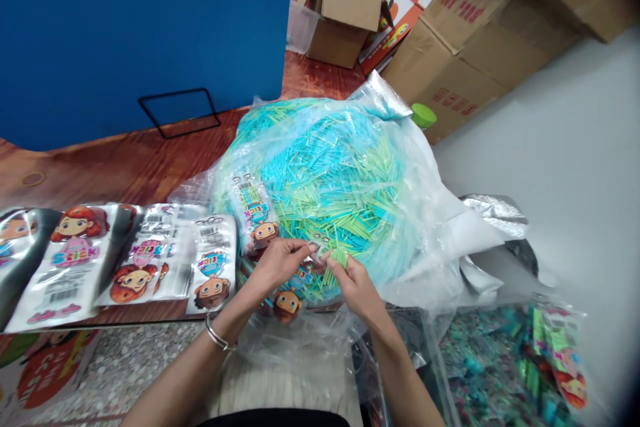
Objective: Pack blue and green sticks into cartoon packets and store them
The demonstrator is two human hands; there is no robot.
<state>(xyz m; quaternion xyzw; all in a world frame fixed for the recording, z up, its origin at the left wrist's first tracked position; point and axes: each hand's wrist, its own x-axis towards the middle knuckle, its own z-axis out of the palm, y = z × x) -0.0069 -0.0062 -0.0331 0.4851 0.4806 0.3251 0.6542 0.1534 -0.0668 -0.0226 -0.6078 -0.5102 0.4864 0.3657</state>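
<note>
Right grip: the right hand [357, 287] pinches a bunch of green sticks [341, 257] between thumb and fingers, the ends pointing up.
Left grip: the left hand [277, 263] clamps the top edge of a printed pouch [299, 280], its fingertips just beside the bunch.
Pouch: under both hands, cartoon face toward the person.
Left wrist: a metal bangle [217, 335].
Just beyond the grip: a heap of blue and green sticks [330, 173] inside a clear plastic bag [440, 213].
Left of the grip: a row of flat pouches [145, 260] on the wooden table [125, 167].
Right of the grip, nearer the person: filled packets [500, 360] under plastic.
Far beyond: cardboard boxes [465, 33] and a blue panel [125, 27].
</note>
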